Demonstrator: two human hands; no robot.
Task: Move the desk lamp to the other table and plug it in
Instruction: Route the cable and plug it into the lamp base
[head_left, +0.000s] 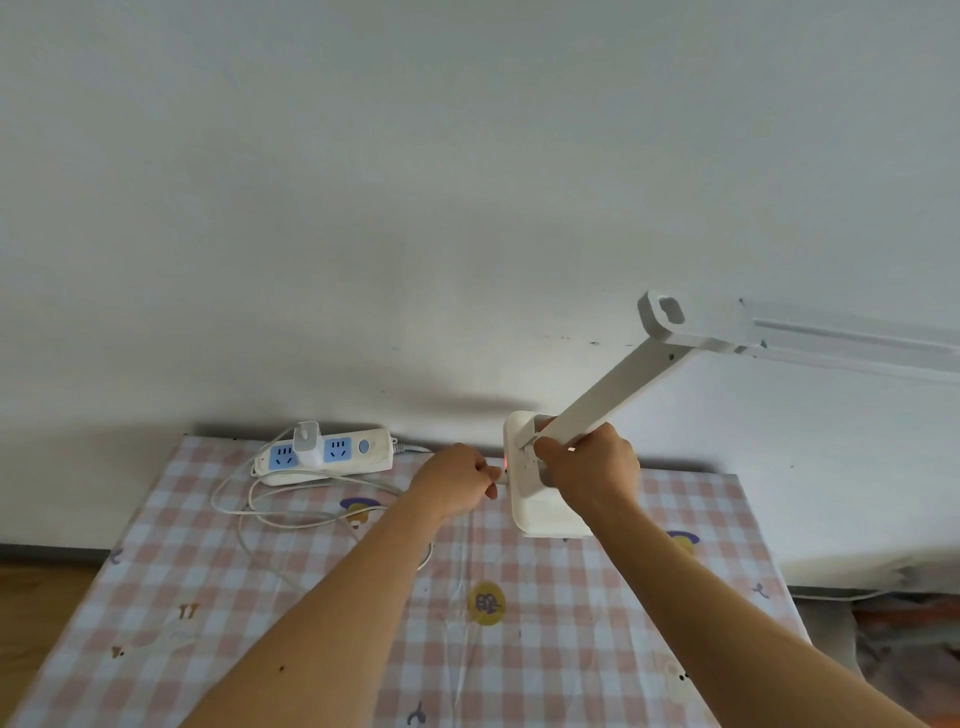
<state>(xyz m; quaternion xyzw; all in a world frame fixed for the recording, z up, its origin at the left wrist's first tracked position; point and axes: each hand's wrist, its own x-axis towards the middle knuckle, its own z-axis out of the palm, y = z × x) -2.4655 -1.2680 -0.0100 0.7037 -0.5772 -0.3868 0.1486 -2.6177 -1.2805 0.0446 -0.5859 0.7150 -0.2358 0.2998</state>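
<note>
A white desk lamp (613, 384) is tilted over the far right of the table (519, 649), its flat base (535, 512) tipped up on edge. My right hand (589, 470) is shut around the lower stem where it meets the base. My left hand (457, 480) pinches a small white cable connector against the base's left edge, where a red light glows. The lamp head (779, 332) reaches to the right along the wall. A white cable (291, 512) loops across the cloth to a white adapter (306, 441) plugged into the power strip (327, 457).
The table wears a pink and white checked cloth with small cartoon prints and stands against a white wall (467, 182). The power strip lies at the back left near the wall. Wooden floor (31, 597) shows at the left; clutter lies at the lower right.
</note>
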